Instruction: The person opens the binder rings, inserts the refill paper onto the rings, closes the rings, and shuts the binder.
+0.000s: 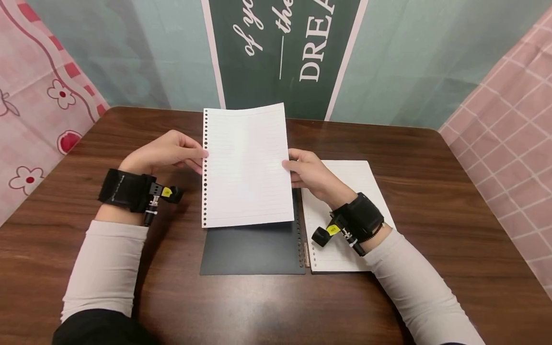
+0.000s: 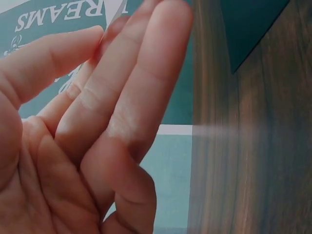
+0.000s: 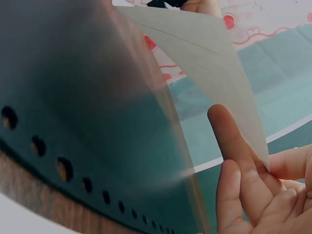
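A loose lined sheet (image 1: 247,165) with punched holes down its left edge is held up above the table between both hands. My left hand (image 1: 166,152) pinches its holed left edge with thumb and fingertips. My right hand (image 1: 308,173) pinches the right edge; in the right wrist view the sheet (image 3: 209,58) rises above my fingers (image 3: 234,146). Below lies an open binder: a dark cover (image 1: 252,249) on the left, a stack of lined pages (image 1: 345,211) on the right. The left wrist view shows only my fingers (image 2: 122,107) nearly straight, with the dark cover's corner (image 2: 248,24) beyond.
The brown wooden table (image 1: 431,230) has rounded corners. Behind it hangs a teal backdrop with a dark green banner (image 1: 280,48). Pink patterned cloth (image 1: 34,96) hangs at the left and pink checked cloth (image 1: 513,143) at the right.
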{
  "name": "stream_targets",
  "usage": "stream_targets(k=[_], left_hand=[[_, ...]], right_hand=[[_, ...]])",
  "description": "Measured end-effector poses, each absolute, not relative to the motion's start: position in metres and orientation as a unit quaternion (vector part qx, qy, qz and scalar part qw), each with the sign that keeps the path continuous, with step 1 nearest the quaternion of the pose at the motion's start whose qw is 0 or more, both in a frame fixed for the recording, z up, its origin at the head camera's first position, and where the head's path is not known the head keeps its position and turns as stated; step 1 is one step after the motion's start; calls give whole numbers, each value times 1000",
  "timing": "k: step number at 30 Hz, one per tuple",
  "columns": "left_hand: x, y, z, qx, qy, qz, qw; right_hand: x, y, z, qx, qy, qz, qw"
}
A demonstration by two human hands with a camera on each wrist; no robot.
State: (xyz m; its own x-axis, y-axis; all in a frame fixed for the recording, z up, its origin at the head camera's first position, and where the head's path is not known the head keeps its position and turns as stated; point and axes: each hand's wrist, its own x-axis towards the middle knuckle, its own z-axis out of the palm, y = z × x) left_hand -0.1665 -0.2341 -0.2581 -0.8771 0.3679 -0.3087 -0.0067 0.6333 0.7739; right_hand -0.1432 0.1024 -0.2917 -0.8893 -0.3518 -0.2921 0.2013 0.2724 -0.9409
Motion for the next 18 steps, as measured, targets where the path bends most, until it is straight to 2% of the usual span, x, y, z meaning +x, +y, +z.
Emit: stream_targets(k=[18], left_hand=[[-163,-209,-260,148,871,410,225]], right_hand=[[-135,131,-285,-36,773,-592,227]])
